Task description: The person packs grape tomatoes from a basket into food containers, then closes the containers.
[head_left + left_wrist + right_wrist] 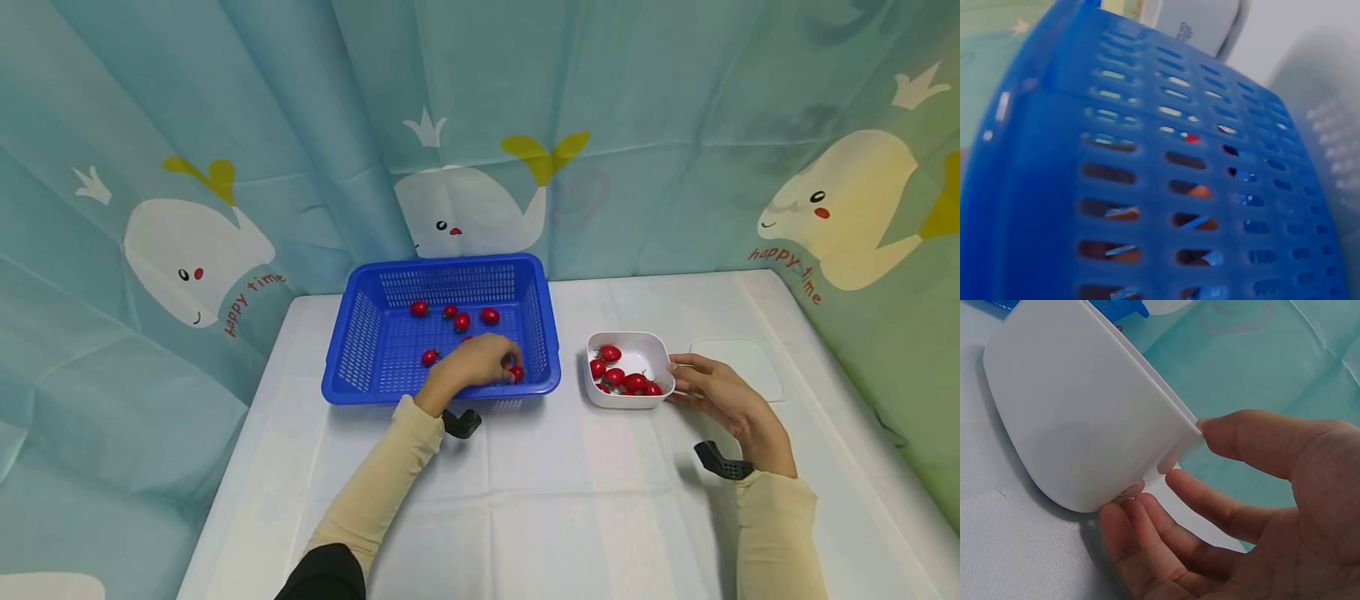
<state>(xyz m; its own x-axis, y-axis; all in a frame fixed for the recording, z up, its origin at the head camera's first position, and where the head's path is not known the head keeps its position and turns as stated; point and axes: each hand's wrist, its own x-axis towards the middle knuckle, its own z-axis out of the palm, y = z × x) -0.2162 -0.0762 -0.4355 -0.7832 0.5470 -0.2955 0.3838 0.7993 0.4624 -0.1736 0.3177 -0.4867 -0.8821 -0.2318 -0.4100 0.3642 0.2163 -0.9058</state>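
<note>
In the head view my left hand (483, 360) reaches over the near rim of a blue plastic basket (442, 395). Its curled fingertips pinch a cherry tomato (517, 374) at the basket's right side. Several other cherry tomatoes lie inside, one of them a red tomato (490, 316) towards the back. A small white box (630, 402) to the right holds several more tomatoes (634, 382). My right hand (723, 400) touches the box's right end, fingers spread. Up close, the thumb (1247, 440) meets the rim and the other fingertips rest against the lower wall. Basket mesh (1147, 169) mostly hides the left hand in its wrist view.
A pale, see-through lid (738, 367) lies flat behind the right hand. Both containers stand on a white-covered table (555, 500). A blue-green curtain (315, 108) with whale prints hangs along the back and left, and greenish cloth borders the right.
</note>
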